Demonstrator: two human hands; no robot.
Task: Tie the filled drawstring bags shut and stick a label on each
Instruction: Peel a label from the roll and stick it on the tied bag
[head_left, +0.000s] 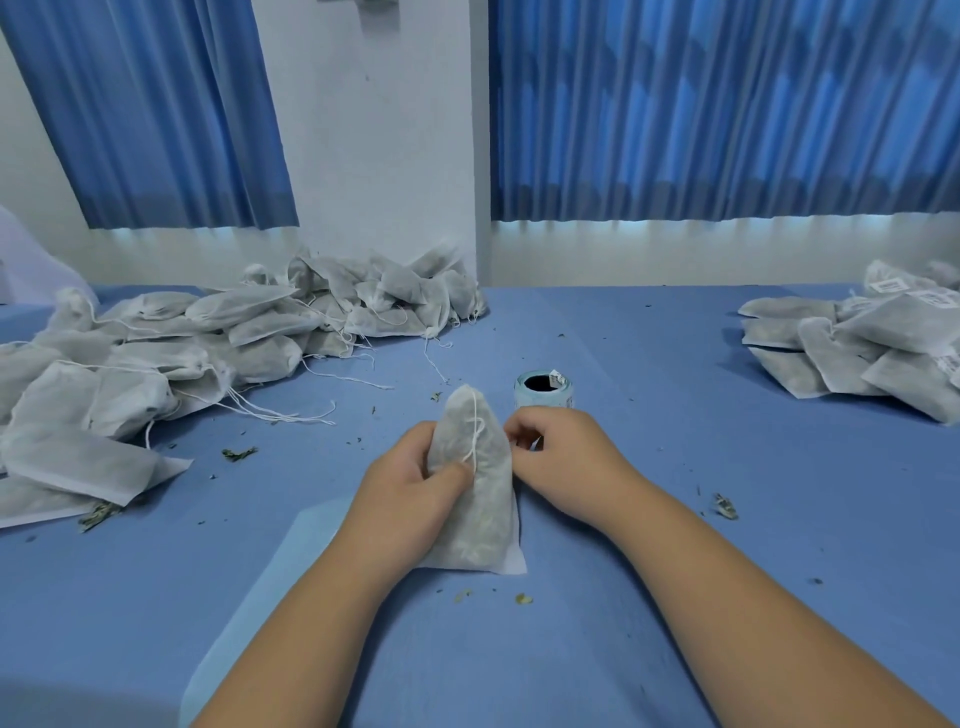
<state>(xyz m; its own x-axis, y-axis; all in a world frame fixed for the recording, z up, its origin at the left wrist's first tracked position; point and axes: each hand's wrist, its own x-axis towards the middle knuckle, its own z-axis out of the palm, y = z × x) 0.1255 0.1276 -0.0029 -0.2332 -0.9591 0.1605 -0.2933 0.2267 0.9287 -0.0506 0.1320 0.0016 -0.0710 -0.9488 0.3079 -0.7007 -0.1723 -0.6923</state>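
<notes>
One white non-woven drawstring bag (485, 519), translucent enough to show grey-green dried herbs inside, stands tilted on the blue cloth-covered bench (675, 519) between the two hands. Its neck is gathered to a narrow point and its flat sealed base rests on the cloth. The left grip (410, 488) grasps the bag's left side, with the thumb pressed on the front over the thin white cord (475, 431) that runs down from the neck. The right grip (561, 457) sits against the bag's right edge with its fingers curled. A small white scrap shows beneath them, but I cannot tell whether it is pinched or what it is.

Just behind the bag stands a pale teal roll of labels (543, 389) with a dark hollow core and one white label end lifted at its rim. Any print on it is too small to read.

At far left lies a loose heap of similar filled white bags (156, 353) with cords trailing across the cloth. At far right is a second heap of bags (883, 332), several bearing white stickers (888, 285) with dark barcode-like print that is illegible. Dried herb crumbs (239, 453) speckle the bench. A pale blue sheet (270, 571) lies under the left forearm. Pleated blue curtains (727, 104) hang behind.
</notes>
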